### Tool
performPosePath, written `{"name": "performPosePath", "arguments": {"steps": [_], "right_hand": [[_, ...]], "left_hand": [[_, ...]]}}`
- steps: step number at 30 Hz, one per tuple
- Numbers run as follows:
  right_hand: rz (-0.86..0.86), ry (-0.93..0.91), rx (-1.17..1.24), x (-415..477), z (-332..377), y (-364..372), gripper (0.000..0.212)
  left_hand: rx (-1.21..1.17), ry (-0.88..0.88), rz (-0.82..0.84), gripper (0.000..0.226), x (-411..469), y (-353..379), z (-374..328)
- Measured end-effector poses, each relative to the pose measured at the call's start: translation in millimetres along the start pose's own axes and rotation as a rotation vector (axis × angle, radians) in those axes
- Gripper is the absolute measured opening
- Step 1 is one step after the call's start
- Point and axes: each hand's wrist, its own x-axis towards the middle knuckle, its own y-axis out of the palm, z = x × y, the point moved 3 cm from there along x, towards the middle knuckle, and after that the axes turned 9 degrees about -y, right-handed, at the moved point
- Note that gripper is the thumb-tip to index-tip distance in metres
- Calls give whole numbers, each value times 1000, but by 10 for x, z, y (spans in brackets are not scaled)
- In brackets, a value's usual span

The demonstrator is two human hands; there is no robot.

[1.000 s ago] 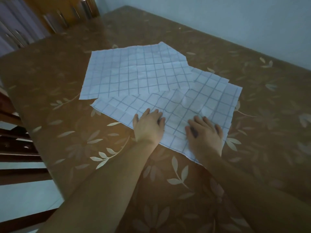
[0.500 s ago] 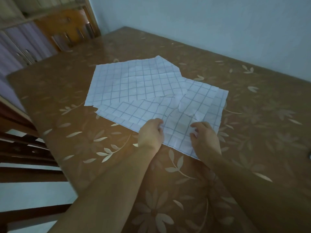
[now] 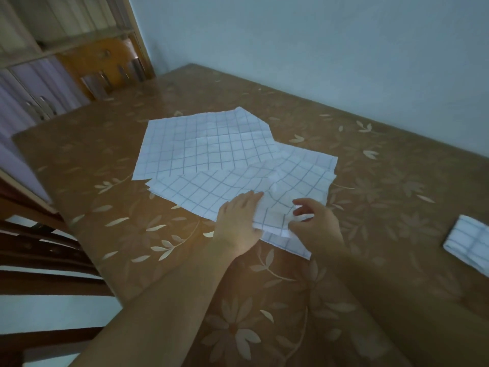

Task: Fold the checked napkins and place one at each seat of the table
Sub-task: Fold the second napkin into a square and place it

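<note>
Presently the near napkin (image 3: 227, 185) is held at its near edge by both hands. The left hand (image 3: 238, 226) is closed on the cloth with its fingers tucked into a raised fold, and a bunched bit of the same edge is pinched between thumb and fingers of the right hand (image 3: 318, 229). This napkin lies open on the tabletop (image 3: 397, 186), overlapping the far napkin (image 3: 206, 144), which is spread flat behind it. One folded napkin (image 3: 468, 245) is already set down well apart at the right edge.

The first fold appears to be just starting. For a clean result, the two grips should be moved apart toward the corners, so that the edge is drawn taut rather than crumpled. The edge is best lifted level and carried over to the far edge, with the checked lines matched up. Care is needed that the napkin beneath is not dragged along. The crease should then be pressed flat.
</note>
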Motion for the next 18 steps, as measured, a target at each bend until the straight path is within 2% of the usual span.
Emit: {"name": "performPosePath", "arguments": {"steps": [5,9,12,14,16,18], "right_hand": [[281,104,1,-503,242,-260,55],[578,284,-56,-1075,244,-308,71],[750,339,-88,-1523,259,-285,81],[844,388,-46,-1779,301,-256,77],[967,430,-30,-1985,373,-228,61],[1026,405,-149,-2100,397,-213,42]], "left_hand": [[169,46,-16,63,-299,-123,36],[187,72,-14,53,-795,-244,162],[204,88,-9,34,-1127,-298,263],[172,104,14,27,-1292,-332,309],[105,152,39,37,-1454,-406,285],[2,209,39,47,-1587,-520,229]]}}
